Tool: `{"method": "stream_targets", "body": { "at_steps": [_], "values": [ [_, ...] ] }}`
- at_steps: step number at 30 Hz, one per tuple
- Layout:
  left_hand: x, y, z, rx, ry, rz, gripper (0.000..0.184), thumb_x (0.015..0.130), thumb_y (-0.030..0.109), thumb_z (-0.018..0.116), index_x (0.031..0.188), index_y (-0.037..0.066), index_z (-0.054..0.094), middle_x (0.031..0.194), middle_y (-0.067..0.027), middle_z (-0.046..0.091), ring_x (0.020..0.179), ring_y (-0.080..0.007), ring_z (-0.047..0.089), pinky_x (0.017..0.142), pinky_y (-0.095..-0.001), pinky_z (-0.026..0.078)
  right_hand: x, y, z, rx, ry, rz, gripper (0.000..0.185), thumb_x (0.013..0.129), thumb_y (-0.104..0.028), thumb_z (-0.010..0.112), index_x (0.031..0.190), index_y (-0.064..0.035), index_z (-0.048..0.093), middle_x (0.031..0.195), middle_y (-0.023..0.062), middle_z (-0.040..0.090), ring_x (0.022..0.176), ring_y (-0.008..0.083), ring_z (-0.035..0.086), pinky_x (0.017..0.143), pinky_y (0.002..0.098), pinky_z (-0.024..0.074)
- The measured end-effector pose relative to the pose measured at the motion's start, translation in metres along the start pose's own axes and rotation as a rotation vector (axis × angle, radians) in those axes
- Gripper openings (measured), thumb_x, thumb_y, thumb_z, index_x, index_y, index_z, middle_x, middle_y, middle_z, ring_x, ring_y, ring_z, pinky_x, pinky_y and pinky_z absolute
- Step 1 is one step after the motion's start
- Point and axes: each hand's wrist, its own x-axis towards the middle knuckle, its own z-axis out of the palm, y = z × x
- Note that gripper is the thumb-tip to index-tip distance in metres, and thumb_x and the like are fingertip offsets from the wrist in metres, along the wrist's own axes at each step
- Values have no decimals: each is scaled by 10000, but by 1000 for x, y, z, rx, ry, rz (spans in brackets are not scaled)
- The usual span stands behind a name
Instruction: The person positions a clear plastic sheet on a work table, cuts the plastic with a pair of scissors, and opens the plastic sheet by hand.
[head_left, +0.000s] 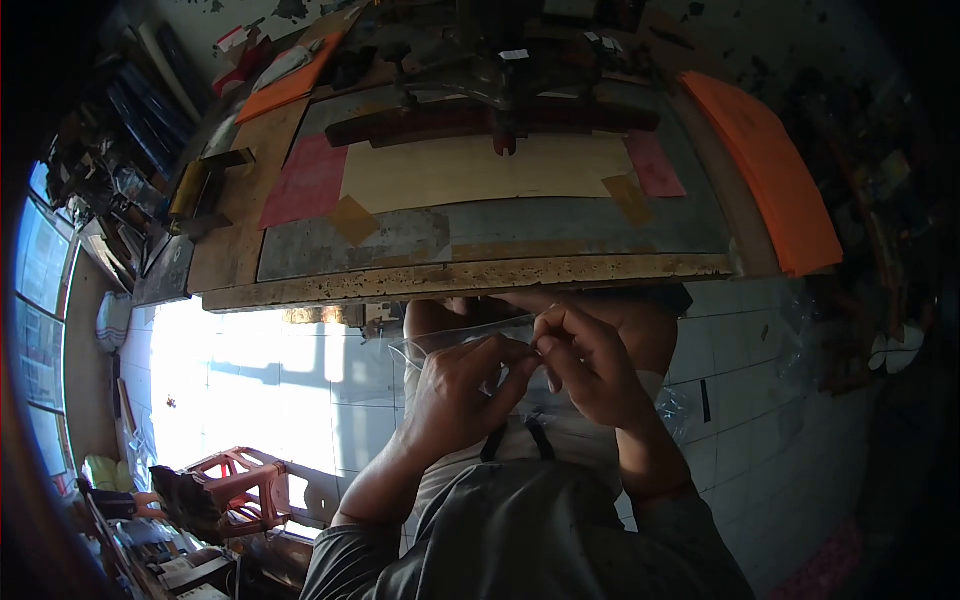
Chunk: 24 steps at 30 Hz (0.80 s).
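Both of my hands meet above my lap, just below the front edge of the workbench (pixel 470 276). My left hand (pixel 468 388) is closed, its thumb and forefinger pinched on the edge of a clear plastic sheet or bag (pixel 455 335). My right hand (pixel 588 365) is closed in a pinch beside the left fingertips. Whatever sits between the right fingertips is too small to make out. The plastic spreads out behind and under the left hand, over my legs.
On the bench lie a cream sheet (pixel 480 170), pink pieces (pixel 305 185) and a dark metal press frame (pixel 500 90). Orange stacks (pixel 765 165) flank it. A tape dispenser (pixel 195 190) is at the left. A red stool (pixel 250 490) stands on the floor at lower left.
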Motion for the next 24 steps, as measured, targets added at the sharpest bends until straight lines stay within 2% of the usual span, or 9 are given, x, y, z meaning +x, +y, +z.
{"method": "stream_targets", "body": {
  "at_steps": [1,4,5,8,9,12,15,18,24],
  "values": [
    [-1,-1,-2,-19,6,-21,80,927,91,723,960,18,713,795,-76,718,668,-147,678,603,-286,502,-2,-1,-1,66,8,57,156,1007,-129,626,1075,9,596,817,7,604,742,60,581,638,233,446],
    [1,-2,-9,-101,103,-101,83,955,79,687,984,1,691,794,-77,724,693,-138,698,622,-283,511,-3,3,-15,-255,9,-201,246,980,-151,693,1168,-8,627,839,2,663,750,63,619,630,232,459],
    [1,-2,-11,-132,149,-132,83,964,72,674,993,-6,679,794,-79,727,704,-143,710,632,-288,520,-6,-2,-21,-410,-49,-274,244,949,-129,735,1156,-13,682,898,22,716,727,76,639,613,239,468],
    [4,-5,-19,-215,209,-196,95,986,69,651,1010,-21,669,831,-85,718,734,-120,707,640,-265,513,-13,16,-37,-446,-5,-262,163,928,-111,758,1055,-13,730,899,35,737,729,93,668,604,239,477],
    [4,-6,-22,-193,174,-189,106,994,68,638,1017,-34,643,893,-102,712,731,-124,706,638,-251,506,-13,14,-42,-417,0,-228,128,926,-97,753,1014,-3,747,885,59,744,781,98,696,612,232,485],
    [6,-11,-19,-206,192,-185,109,996,70,636,1010,-38,633,927,-103,705,725,-115,699,624,-245,493,-13,13,-42,-285,107,-193,126,934,-83,738,1031,-4,747,885,75,744,770,94,694,606,230,484],
    [7,-11,-16,-203,221,-223,99,985,72,649,1017,-21,639,900,-99,707,724,-113,691,665,-260,503,-11,8,-40,-307,159,-214,93,925,-56,732,1002,-4,739,876,73,725,759,106,675,624,235,503],
    [9,-7,-19,-190,233,-209,115,950,80,698,1024,-1,667,904,-92,717,799,-124,695,753,-277,515,-8,-4,-39,-585,119,-376,77,903,-31,741,975,-11,723,878,58,694,781,125,665,663,254,527],
    [9,-6,-27,-131,136,-238,134,883,113,800,970,24,749,905,-63,751,939,-140,680,880,-296,508,-10,-17,-22,-617,114,-413,123,862,-29,771,964,-9,704,895,72,669,812,157,672,705,299,544]
  ]
}}
